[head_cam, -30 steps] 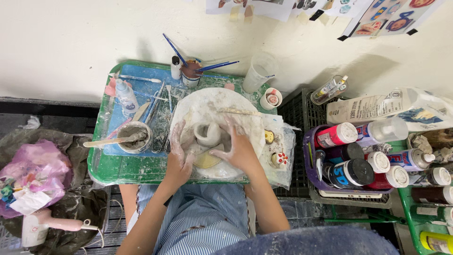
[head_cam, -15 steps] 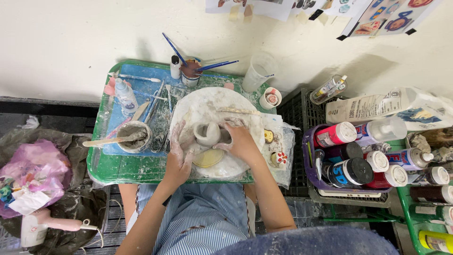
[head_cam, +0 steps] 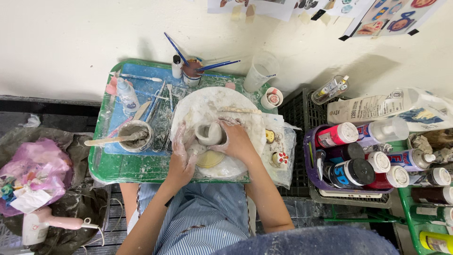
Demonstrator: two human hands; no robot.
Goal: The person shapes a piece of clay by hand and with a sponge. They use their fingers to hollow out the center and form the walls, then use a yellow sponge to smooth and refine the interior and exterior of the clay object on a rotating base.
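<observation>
Green-rimmed tray (head_cam: 118, 167), smeared with clay, serves as the working surface across the person's lap. On it lies a round white board (head_cam: 245, 111), keeping wet clay off the tray. At the board's centre stands a small clay pot (head_cam: 209, 133), upright, hollow upward. Left hand (head_cam: 181, 156), clay-coated, cups the pot's left wall with fingers curved; right hand (head_cam: 238, 141) presses its right wall, fingers bent inward, apparently steadying it between both palms. Grey slip bowl (head_cam: 134, 137) with a stick sits left, within reach. Compared with a second ago, both hands sit closer about the pot; the pot itself is unmoved.
</observation>
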